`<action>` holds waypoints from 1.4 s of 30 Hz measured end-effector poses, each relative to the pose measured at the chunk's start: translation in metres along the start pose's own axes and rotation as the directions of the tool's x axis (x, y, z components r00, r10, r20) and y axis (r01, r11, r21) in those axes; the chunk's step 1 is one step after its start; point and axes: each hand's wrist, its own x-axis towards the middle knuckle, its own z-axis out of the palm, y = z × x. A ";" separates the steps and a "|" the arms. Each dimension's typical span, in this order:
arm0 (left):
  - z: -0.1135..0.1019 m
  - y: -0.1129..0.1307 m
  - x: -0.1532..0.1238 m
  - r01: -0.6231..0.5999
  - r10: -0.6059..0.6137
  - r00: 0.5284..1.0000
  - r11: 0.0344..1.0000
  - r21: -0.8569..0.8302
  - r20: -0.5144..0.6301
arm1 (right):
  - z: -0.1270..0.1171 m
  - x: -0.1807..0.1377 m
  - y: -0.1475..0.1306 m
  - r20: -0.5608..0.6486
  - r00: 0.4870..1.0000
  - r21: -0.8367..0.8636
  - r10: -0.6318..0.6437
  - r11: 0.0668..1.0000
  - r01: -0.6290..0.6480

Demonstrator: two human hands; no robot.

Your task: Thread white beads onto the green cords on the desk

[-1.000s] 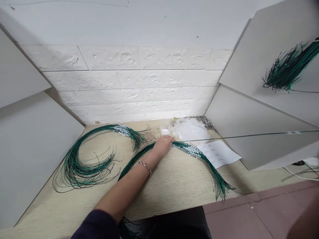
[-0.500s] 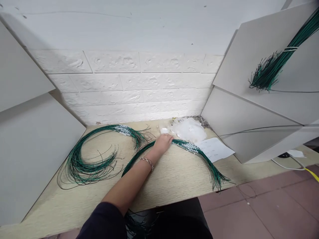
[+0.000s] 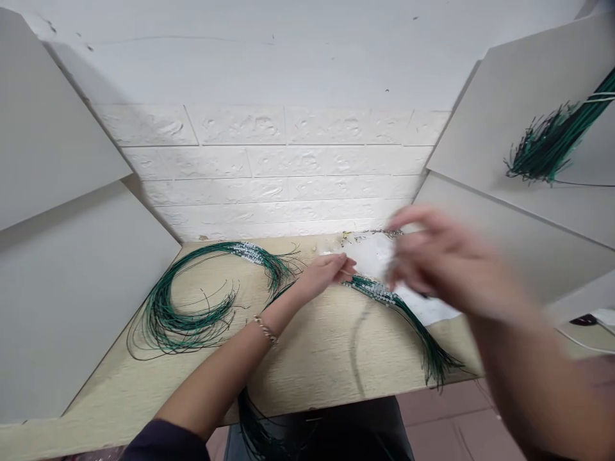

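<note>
My left hand [image 3: 327, 274] rests on a bundle of green wires [image 3: 408, 314] with white beads that arcs across the light wooden table [image 3: 312, 358]; its fingers curl around the bundle near the beaded part. My right hand [image 3: 442, 262] hovers above the table's right side, smeared by motion, with its fingers spread loosely. A thin dark wire [image 3: 356, 346] seems to hang below it. A second, coiled bundle of green wires [image 3: 182, 307] lies at the left.
A white plastic bag [image 3: 372, 253] with small metal parts and a sheet of paper [image 3: 432, 307] lie at the back right. Grey boards stand on both sides. Another green wire bundle [image 3: 552, 144] hangs at the upper right. A white brick wall closes the back.
My right hand has swung into view from the right, above the bag and paper. My left hand has stayed on the wire bundle. The camera has shifted slightly.
</note>
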 end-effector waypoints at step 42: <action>-0.039 -0.037 -0.040 0.333 -0.318 0.940 0.768 -0.547 0.125 | 0.077 0.025 0.144 0.083 0.883 0.217 0.462 0.857 -0.468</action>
